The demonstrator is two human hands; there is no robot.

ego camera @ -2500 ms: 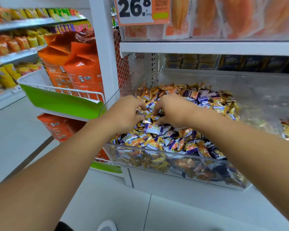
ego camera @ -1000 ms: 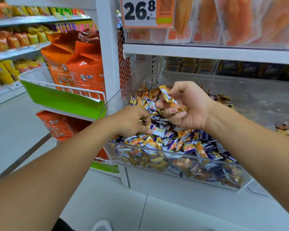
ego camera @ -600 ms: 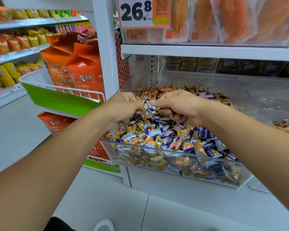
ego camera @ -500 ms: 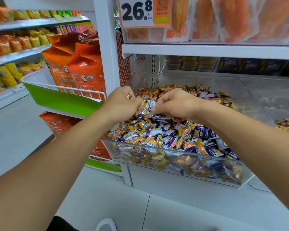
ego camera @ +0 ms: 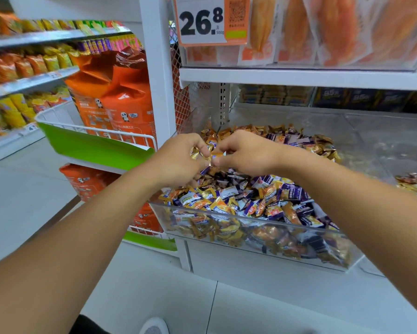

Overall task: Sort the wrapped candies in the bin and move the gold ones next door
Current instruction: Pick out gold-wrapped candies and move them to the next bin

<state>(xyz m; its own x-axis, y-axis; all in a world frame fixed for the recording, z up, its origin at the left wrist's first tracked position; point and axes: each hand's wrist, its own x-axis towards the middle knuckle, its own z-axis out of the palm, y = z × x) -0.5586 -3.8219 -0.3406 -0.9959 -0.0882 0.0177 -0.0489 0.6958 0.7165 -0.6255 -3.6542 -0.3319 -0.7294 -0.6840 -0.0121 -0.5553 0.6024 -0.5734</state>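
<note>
Hovering above the clear bin point(ego camera: 255, 227), both hands now meet over the heap of wrapped candies point(ego camera: 246, 201), lifted off the pile they were digging into 2.5 s ago. The left hand point(ego camera: 178, 162) has its fingers curled around gold candies point(ego camera: 195, 153); foil shows between thumb and forefinger. The right hand point(ego camera: 246, 153) pinches a single orange-gold sweet point(ego camera: 215, 155) at its fingertips, right against the left hand. One second ago the right hand was raised higher over the bin with a loose clutch of sweets; it has since come down and closed in on the left.

Judgement: picked pieces are being gathered, apparently passed from right hand to left, so sorting is under way but no transfer is made in this moment. Whether the left hand is near full cannot be told.

The neighbouring bin point(ego camera: 413, 184), right of the clear bin, holds a small lot of gold-toned sweets at the frame edge. The mixed heap in the clear bin is still deep, purple, white and orange wrappers throughout, so most of the job remains. Orange bags point(ego camera: 111, 104) stand left of the bin, uninvolved.
</note>
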